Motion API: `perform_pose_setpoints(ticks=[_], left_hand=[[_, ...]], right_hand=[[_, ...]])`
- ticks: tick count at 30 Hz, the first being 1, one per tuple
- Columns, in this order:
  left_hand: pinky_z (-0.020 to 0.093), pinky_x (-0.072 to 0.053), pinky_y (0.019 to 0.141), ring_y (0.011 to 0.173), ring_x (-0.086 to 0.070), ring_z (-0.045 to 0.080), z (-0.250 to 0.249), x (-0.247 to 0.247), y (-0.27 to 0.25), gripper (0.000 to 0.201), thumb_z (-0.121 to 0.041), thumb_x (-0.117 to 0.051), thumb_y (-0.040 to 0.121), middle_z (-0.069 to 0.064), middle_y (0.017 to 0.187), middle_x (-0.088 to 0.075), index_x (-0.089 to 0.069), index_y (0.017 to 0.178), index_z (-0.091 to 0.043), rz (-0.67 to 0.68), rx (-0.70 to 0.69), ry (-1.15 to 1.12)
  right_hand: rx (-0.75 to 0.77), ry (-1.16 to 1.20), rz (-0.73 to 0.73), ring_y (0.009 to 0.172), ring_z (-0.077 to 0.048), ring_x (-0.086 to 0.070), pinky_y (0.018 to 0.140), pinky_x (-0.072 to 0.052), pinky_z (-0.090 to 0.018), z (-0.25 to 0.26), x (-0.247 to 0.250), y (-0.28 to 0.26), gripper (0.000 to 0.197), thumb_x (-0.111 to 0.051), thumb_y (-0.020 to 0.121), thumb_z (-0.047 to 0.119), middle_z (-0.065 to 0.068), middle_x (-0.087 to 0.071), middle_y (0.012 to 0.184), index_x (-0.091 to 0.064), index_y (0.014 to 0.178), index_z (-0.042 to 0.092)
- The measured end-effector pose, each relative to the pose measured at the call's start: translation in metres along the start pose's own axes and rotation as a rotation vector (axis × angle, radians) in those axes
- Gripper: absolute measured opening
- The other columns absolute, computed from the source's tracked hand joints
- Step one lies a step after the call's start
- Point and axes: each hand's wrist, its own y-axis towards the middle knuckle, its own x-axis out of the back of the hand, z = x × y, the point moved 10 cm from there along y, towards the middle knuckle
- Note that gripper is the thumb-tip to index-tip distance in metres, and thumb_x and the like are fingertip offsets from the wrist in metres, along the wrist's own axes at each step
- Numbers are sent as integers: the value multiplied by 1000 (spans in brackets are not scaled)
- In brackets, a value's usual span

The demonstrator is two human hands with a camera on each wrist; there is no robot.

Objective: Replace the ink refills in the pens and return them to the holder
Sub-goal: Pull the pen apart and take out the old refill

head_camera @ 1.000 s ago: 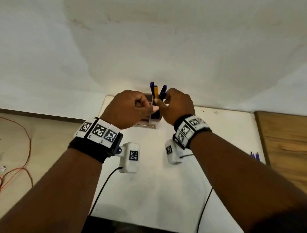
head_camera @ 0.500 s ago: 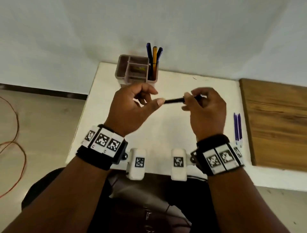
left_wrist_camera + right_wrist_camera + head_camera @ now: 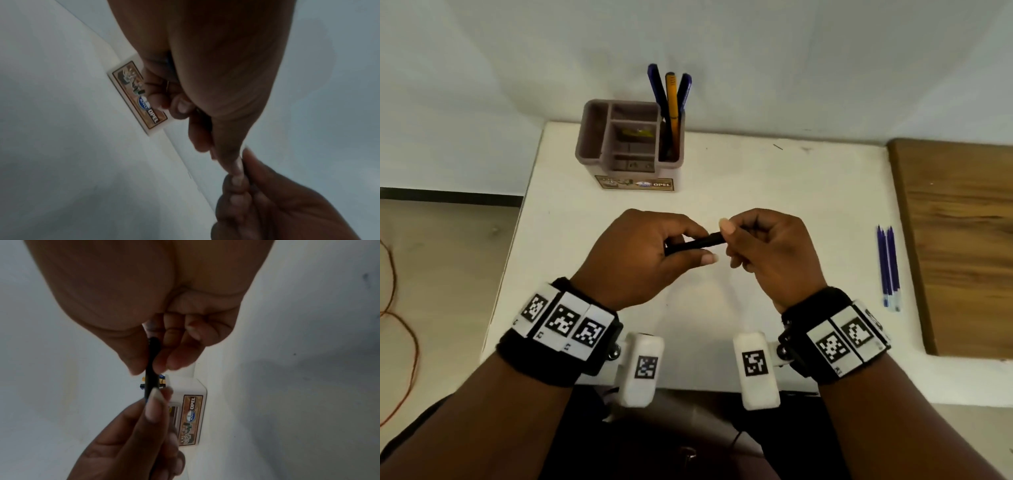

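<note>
We hold a slim black pen [image 3: 695, 244] level above the white worktop [image 3: 774, 178], left hand [image 3: 643, 255] and right hand [image 3: 770, 253] fingers pinching opposite ends. The grey compartmented plastic holder [image 3: 631, 144] behind reads "JOYO OPEL".

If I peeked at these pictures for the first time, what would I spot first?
Right in the middle, the left hand and the right hand grip a black pen between them, above the white table. Behind them, by the wall, stands a brown pen holder with three pens poking up from its right compartment. Some blue ink refills lie together on the table to the right.
</note>
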Motion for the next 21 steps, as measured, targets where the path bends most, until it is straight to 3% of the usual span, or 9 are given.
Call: perform_pose_setpoints(ticks=[2, 4, 6, 8, 11, 13, 15, 18, 21], left_hand=[[27, -46, 62, 72, -66, 6, 1, 5, 0, 19, -53, -69, 86, -18, 74, -71, -75, 96, -38, 24, 14, -41], [34, -53, 64, 69, -68, 9, 3, 5, 0, 20, -53, -67, 87, -13, 71, -72, -77, 89, -36, 83, 46, -88], [32, -53, 64, 65, -67, 9, 7, 4, -1, 24, -54, -63, 88, -10, 66, -70, -76, 81, -35, 148, 74, -95], [28, -50, 61, 62, -65, 8, 13, 3, -2, 25, -54, -63, 88, -10, 63, -69, -75, 78, -35, 178, 97, -93], [37, -55, 63, 63, -66, 12, 23, 3, -2, 22, -55, -70, 84, -8, 67, -71, -79, 90, -36, 150, 130, -103], [44, -56, 67, 65, -68, 14, 25, -1, 0, 22, -55, -72, 83, -7, 70, -73, -79, 95, -38, 149, 127, -94], [46, -56, 68, 66, -67, 14, 25, -4, 1, 23, -55, -72, 82, -8, 71, -73, -79, 96, -39, 156, 122, -83], [48, -55, 68, 66, -67, 17, 28, -6, 3, 23, -55, -73, 82, -4, 70, -73, -79, 96, -38, 142, 137, -103], [49, -56, 67, 66, -68, 18, 28, -7, 3, 25, -55, -73, 82, -3, 70, -73, -79, 96, -35, 131, 134, -114]], right_hand=[[47, 5, 41, 54, -13, -63, 54, -46, -16, 5, -2, 1, 11, -74, 88, 20, 0, -69, 62, -71, 79, 14], [110, -8, 70, 59, -16, -66, 60, -52, -24, 11, -6, 0, 9, -76, 87, 15, -1, -71, 67, -71, 80, 19], [158, -30, 100, 65, -24, -67, 64, -56, -37, 13, -10, -1, 14, -79, 84, 14, -4, -72, 75, -72, 81, 26], [185, -60, 134, 71, -27, -66, 67, -55, -42, 11, -13, -2, 18, -78, 82, 14, -1, -72, 81, -72, 84, 31], [113, -62, 187, 76, -19, -71, 65, -55, -26, -1, -21, 0, 17, -76, 86, 20, 0, -72, 88, -68, 99, 25], [55, -112, 179, 65, -19, -71, 56, -47, -14, -6, -23, 1, 18, -67, 93, 32, -5, -72, 77, -68, 94, 13], [78, -208, 151, 60, -17, -70, 55, -45, -17, -9, -21, 4, 23, -63, 96, 30, -1, -71, 69, -68, 85, 10], [130, -174, 154, 75, -18, -71, 70, -55, -28, -10, -18, 6, 6, -72, 90, 14, 2, -72, 81, -69, 89, 20], [65, -119, 193, 72, -16, -71, 63, -49, -17, -15, -23, 5, 7, -70, 93, 20, 1, -73, 81, -70, 98, 15]])
